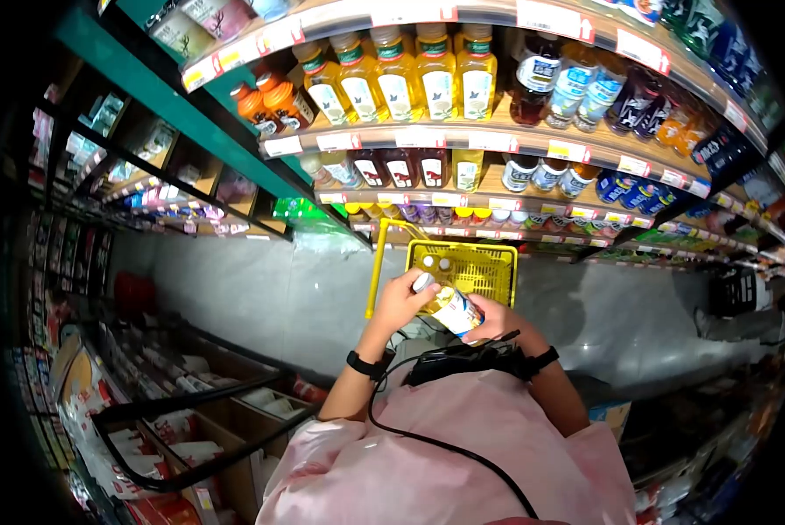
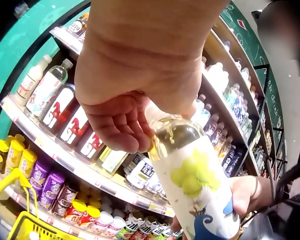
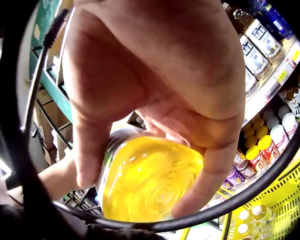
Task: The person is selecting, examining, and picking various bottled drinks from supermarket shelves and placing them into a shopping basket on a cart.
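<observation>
Two-handed hold on bottle [image 1: 449, 308], tilted in the air just above yellow basket [image 1: 490, 267] near rim: left grip [image 1: 399, 300] curled round cap end, right grip [image 1: 497, 322] wrapped round base; base support should probably be kept until it is set down upright.

Strong overhead shop light washes the curved wooden drink shelves [image 1: 462, 131] above the clear plastic bottle of yellow drink with a white label [image 1: 449, 306], and their white price strips glare. The racks left of the bottle are dim. The head view is a fisheye circle, bent and black at its rim. From the left wrist, the left hand [image 2: 135, 85] is close and blurred, its palm shaded. From the right wrist, the bottle's base glows backlit under the right hand [image 3: 155, 85], and a black cable [image 3: 20, 150] beside it is out of focus.
</observation>
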